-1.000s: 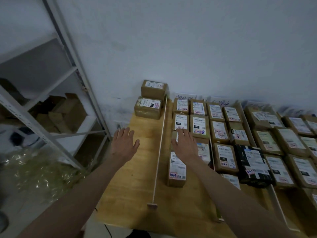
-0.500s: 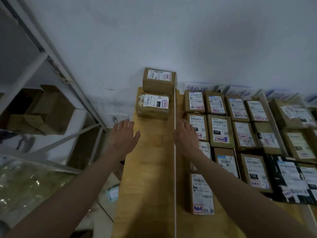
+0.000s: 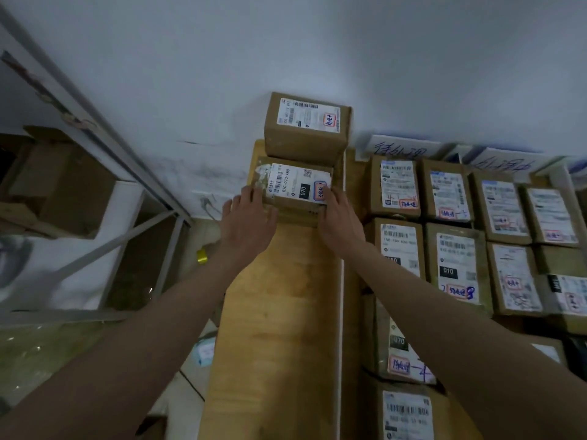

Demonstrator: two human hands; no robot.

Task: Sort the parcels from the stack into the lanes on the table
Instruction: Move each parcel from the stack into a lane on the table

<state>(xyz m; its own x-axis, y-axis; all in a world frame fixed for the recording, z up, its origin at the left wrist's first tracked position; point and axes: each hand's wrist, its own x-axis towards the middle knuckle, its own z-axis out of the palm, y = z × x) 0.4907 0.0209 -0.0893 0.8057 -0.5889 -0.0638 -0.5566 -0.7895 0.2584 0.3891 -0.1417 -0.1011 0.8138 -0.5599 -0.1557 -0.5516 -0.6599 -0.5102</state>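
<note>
Two brown parcels remain of the stack at the far end of the wooden table's [image 3: 276, 328] left lane. The far parcel [image 3: 306, 131] stands against the wall. The near parcel [image 3: 297, 187] carries a white label marked 070. My left hand [image 3: 246, 220] touches its left side with fingers extended and the thumb at the front face. My right hand [image 3: 340, 217] lies along its right side, fingers straight. The parcel rests on the table. Sorted parcels [image 3: 457, 268] fill the lanes to the right.
A white divider strip [image 3: 341, 312] separates the left lane from the parcel lanes. Handwritten paper lane labels [image 3: 400, 147] lean on the wall. A metal shelf frame [image 3: 104, 147] with cardboard boxes [image 3: 63, 185] stands at the left. A yellow roll [image 3: 201, 256] lies below.
Both hands have reached forward from mid-table to the near parcel of the stack and now touch its two sides. The view has moved closer to the wall.
</note>
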